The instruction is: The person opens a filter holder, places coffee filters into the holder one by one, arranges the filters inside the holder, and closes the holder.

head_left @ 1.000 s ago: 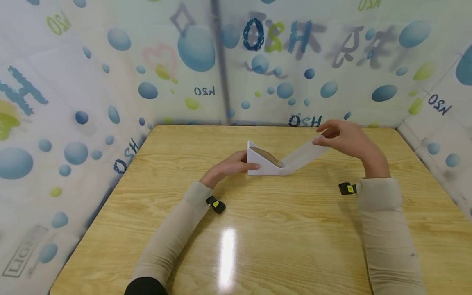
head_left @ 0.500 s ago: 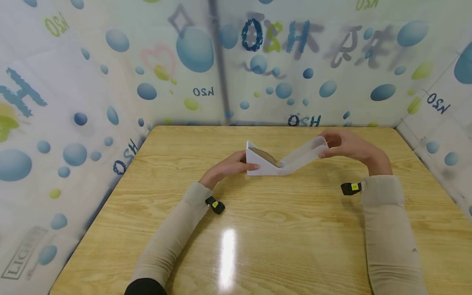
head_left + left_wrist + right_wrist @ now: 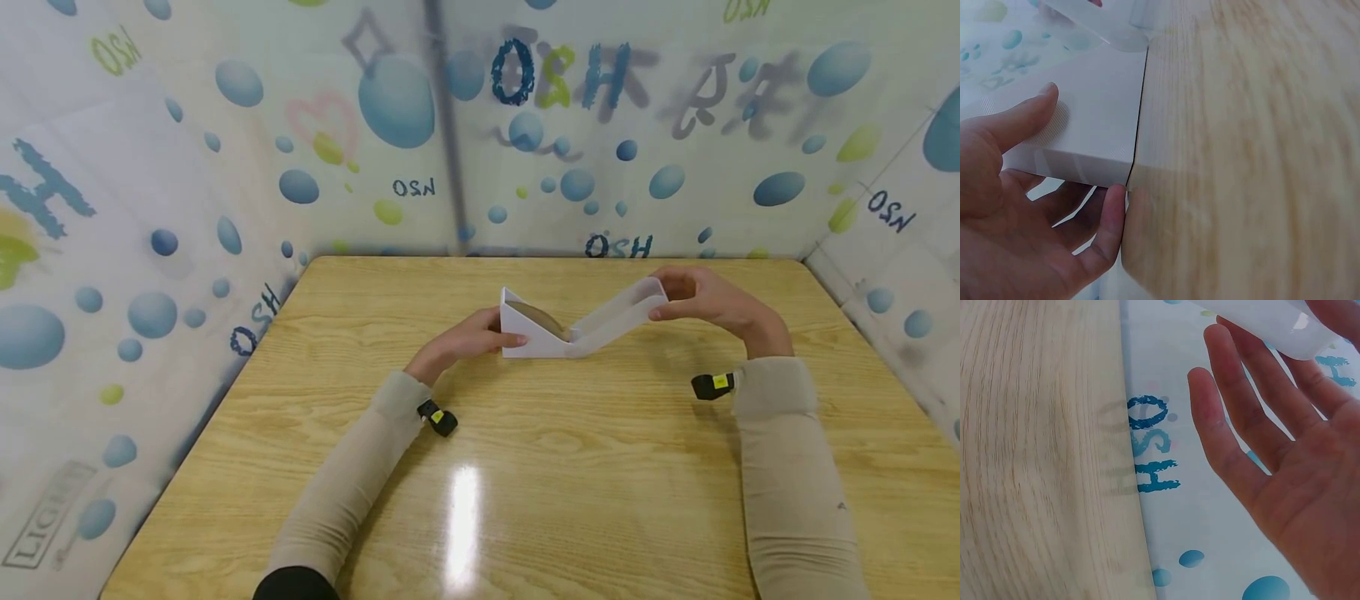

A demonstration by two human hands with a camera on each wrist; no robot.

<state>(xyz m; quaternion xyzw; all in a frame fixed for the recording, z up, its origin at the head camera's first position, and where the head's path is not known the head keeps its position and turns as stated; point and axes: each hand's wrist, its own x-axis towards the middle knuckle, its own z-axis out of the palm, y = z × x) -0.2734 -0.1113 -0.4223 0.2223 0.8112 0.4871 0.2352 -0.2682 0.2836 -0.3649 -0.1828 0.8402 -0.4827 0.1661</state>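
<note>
A white wedge-shaped box [image 3: 536, 340] with a slanted open top sits on the table, its inside brownish. Hinged to its low right end is a translucent lid [image 3: 618, 321], swung up and out to the right. My left hand [image 3: 468, 335] grips the box's tall left end, thumb on the near side. In the left wrist view that thumb lies flat on the white wall [image 3: 1104, 100], with fingers around the end face. My right hand [image 3: 716, 304] holds the lid's free end between thumb and fingers; the right wrist view shows the lid [image 3: 1272, 325] between them.
The wooden table [image 3: 570, 467] reaches back to a white curtain [image 3: 510, 167] printed with blue drops and letters. A small black wrist camera [image 3: 438, 418] hangs by the left cuff and another black camera [image 3: 712, 386] by the right cuff.
My right hand has dropped slightly and shifted its hold around the lid's end, which now shows. Between half a second ago and now almost nothing moves. My left hand stays on the box.
</note>
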